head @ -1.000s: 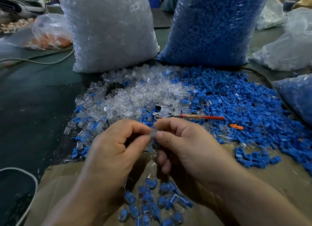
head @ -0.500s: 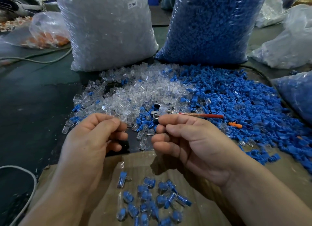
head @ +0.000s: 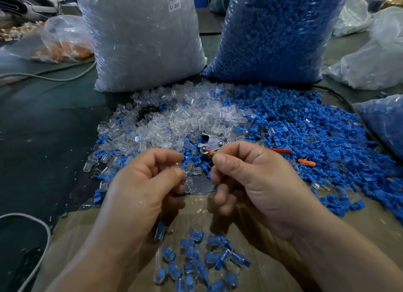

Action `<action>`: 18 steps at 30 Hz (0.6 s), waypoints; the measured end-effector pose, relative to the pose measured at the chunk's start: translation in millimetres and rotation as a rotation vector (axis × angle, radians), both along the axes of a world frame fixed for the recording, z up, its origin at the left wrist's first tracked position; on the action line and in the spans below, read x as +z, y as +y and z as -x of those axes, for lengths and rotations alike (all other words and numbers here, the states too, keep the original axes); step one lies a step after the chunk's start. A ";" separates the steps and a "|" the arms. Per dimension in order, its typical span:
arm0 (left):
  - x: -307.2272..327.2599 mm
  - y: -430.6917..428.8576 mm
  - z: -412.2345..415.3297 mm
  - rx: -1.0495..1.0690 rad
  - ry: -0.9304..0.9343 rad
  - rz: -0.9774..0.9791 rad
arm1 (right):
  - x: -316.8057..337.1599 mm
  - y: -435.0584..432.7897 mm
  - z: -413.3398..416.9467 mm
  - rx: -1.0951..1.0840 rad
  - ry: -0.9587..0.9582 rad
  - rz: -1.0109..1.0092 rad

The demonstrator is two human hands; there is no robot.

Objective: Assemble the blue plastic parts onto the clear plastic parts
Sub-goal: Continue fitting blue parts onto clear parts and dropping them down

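Head view: we saw the left hand (head: 148, 182) seemingly pinching a clear part (head: 185, 172); what the curled right hand (head: 250, 182) held, we couldn't tell.

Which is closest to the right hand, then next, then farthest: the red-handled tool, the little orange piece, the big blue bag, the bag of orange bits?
1. The red-handled tool, lying just behind the right hand.
2. The little orange piece, on the blue pile to the hand's right.
3. The big blue bag, standing at the back.
4. The bag of orange bits, far back on the left.
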State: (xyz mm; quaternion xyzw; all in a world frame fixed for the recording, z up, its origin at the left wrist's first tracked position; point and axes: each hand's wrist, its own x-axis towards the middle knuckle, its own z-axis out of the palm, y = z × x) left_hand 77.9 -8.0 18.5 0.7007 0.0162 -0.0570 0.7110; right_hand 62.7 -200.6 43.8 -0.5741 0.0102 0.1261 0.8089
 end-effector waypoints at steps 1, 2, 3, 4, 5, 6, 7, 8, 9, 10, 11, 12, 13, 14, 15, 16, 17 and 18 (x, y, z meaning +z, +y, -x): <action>-1.2 -2.2 0.3 -0.004 -0.027 -0.063 | -1.3 0.7 -0.2 0.012 0.002 -0.026; -2.3 -3.3 -0.2 -0.008 -0.054 -0.121 | -2.1 0.9 -0.4 0.025 0.012 -0.040; -2.9 -3.4 -1.1 -0.007 -0.076 -0.161 | -2.7 0.5 -0.4 0.038 0.023 -0.044; -3.1 -3.2 -1.6 -0.006 -0.088 -0.178 | -2.4 0.3 -0.1 0.052 0.037 -0.036; -2.8 -2.6 -1.6 -0.002 -0.090 -0.184 | -1.7 0.2 0.5 0.064 0.040 -0.019; -2.7 -1.9 -1.6 -0.001 -0.089 -0.189 | 0.1 0.7 1.0 0.076 0.037 0.007; -2.3 -1.9 -1.2 0.002 -0.087 -0.198 | 1.6 1.1 1.9 0.085 0.023 0.041; -2.3 -2.1 -1.0 0.004 -0.085 -0.208 | 4.2 1.9 3.1 0.088 0.007 0.084; -1.8 -2.1 -0.7 0.006 -0.080 -0.217 | 5.9 2.9 4.0 0.083 -0.019 0.141; -1.6 -2.2 -0.9 0.004 -0.080 -0.227 | 7.0 3.8 4.8 0.071 -0.042 0.208; -0.7 -2.5 -0.7 -0.002 -0.082 -0.237 | 6.9 4.1 5.2 0.061 -0.067 0.274; 0.0 -2.7 0.0 -0.010 -0.083 -0.247 | 7.1 4.8 6.1 0.049 -0.087 0.326; 1.4 -3.2 0.9 -0.017 -0.081 -0.257 | 5.8 5.0 6.1 0.043 -0.110 0.358; 2.3 -3.5 1.6 -0.021 -0.083 -0.265 | 4.8 5.5 6.1 0.041 -0.128 0.376; 3.4 -3.9 2.6 -0.020 -0.086 -0.271 | 2.7 6.2 6.4 0.040 -0.155 0.407; 3.9 -4.1 3.0 -0.016 -0.089 -0.277 | 1.0 7.0 6.9 0.038 -0.178 0.448; 4.7 -4.6 3.3 -0.015 -0.089 -0.283 | -1.3 7.5 7.2 0.035 -0.212 0.506; 5.3 -5.4 3.2 -0.016 -0.090 -0.290 | -3.0 7.6 7.3 0.026 -0.251 0.582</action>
